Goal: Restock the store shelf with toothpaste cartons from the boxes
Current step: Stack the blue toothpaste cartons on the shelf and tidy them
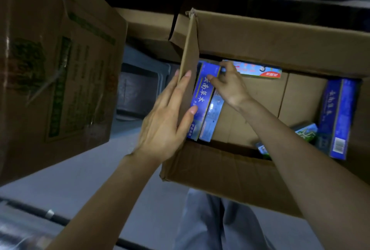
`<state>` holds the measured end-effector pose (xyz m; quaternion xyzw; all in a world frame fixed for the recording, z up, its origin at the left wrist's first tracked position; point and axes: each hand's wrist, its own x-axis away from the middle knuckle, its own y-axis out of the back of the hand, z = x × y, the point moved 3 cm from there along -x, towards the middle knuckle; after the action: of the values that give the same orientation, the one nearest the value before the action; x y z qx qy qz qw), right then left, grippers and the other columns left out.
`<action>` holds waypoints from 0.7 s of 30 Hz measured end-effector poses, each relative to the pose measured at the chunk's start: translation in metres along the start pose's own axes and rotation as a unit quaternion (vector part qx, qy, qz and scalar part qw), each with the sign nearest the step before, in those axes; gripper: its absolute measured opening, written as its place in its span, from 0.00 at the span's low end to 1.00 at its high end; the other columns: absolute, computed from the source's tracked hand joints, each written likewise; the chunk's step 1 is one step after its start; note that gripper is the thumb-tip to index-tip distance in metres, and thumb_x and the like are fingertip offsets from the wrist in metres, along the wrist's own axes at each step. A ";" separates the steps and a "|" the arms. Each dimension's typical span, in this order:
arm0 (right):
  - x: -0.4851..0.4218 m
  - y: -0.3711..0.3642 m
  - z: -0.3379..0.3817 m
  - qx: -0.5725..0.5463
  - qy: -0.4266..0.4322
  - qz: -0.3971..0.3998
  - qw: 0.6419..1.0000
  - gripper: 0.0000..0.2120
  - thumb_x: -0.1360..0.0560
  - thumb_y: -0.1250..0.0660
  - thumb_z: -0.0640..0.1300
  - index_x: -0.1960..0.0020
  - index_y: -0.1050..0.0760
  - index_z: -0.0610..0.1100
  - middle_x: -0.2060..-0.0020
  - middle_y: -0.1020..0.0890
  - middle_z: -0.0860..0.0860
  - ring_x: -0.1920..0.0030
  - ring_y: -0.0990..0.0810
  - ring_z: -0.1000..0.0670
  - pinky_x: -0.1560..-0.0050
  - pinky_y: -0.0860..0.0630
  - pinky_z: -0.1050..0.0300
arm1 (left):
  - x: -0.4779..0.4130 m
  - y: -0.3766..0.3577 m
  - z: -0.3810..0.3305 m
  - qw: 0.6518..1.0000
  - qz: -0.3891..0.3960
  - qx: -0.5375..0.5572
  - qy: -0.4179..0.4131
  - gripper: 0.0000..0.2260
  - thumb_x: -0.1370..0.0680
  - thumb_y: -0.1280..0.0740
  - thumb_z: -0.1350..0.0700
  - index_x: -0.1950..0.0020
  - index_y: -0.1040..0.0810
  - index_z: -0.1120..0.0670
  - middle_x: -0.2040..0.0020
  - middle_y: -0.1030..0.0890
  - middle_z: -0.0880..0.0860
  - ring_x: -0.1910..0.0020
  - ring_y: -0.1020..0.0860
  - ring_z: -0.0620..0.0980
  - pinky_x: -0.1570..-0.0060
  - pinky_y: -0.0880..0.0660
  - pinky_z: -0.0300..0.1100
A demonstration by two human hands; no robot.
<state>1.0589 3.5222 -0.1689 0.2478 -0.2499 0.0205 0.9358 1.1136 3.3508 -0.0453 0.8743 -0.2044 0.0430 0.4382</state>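
Toothpaste carton (202,97), long glossy blue rectangle

Free room over bare box floor (266,93); upright flap (190,53) and cartons (201,97) along the sides

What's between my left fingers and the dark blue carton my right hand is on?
The box's upright flap, in the head view; the left hand pinches it, thumb toward the dark blue carton.

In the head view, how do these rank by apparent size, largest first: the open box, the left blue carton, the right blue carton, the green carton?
1. open box
2. left blue carton and right blue carton: look alike, not ranked
3. green carton, partly hidden by the right arm
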 end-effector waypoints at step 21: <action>0.075 0.067 -0.033 -0.237 -0.108 -0.024 0.965 0.11 0.27 0.29 0.34 0.48 0.22 0.46 0.55 0.18 0.47 0.51 0.22 0.48 0.46 0.24 0.51 | 0.005 0.001 -0.015 0.997 0.024 0.028 0.063 0.29 0.22 0.43 0.43 0.22 0.48 0.43 0.23 0.42 0.48 0.26 0.41 0.45 0.32 0.38 0.40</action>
<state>1.1288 3.5901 -0.1272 0.0260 -0.3413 -0.0883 0.9355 1.1189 3.3604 -0.0343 0.8764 -0.1962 0.1139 0.4248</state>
